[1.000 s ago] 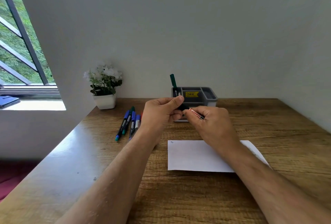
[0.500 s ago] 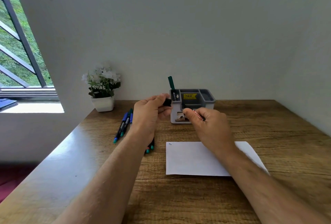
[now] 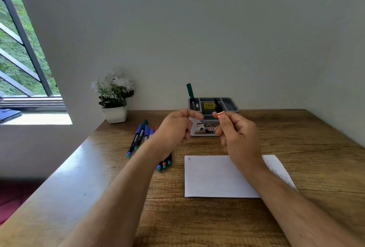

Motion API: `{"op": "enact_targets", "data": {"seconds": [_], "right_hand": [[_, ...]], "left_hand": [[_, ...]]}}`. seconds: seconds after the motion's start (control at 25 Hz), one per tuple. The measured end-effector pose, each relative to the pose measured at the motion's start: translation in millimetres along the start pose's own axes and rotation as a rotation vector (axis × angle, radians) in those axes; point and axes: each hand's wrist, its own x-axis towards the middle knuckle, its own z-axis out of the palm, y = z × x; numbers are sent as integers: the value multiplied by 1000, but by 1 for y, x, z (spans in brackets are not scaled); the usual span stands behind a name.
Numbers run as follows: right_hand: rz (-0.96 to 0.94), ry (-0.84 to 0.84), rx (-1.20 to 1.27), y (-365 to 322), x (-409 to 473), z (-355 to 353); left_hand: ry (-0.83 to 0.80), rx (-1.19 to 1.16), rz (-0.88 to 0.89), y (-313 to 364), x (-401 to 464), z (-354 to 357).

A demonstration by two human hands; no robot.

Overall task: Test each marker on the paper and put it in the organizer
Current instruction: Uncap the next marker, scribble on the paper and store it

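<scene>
Gripping an uncapped marker (image 3: pixel 218 109) upright, the right hand (image 3: pixel 240 138) is raised before the organizer (image 3: pixel 233 106); the left hand (image 3: pixel 173 130) is loosely curled, contents indiscernible.

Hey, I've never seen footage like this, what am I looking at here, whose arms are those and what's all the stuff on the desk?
There is no machine here. A person wears a camera on the head, so the one picture looks forward and down along their own two bare arms. The right hand holds a marker upright, its dark tip up and uncapped. The left hand is curled beside it; whether it holds the cap cannot be seen. On the wooden desk lies a white sheet of paper with one small scribble near its corner. Left of it lies a bunch of markers. At the back stands a grey organizer with a green marker standing in it, and a potted plant with white flowers.
</scene>
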Motion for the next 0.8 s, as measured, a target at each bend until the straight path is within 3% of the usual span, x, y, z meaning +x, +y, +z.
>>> {"op": "enact_targets", "data": {"seconds": [0.08,0.16,0.4,0.8], "right_hand": [[2,19,31,-4,0,-1],[10,35,86,-9,-1,-1],[-11,-8,119,-8,-3,-4],[194,-192,228,-8,-7,5]], "left_hand": [[-169,624,88,1,-4,1],[-343,928,104,-2,-6,4],[-409,932,-19,-18,4,2],[-345,937,20,-17,5,-1]]}}
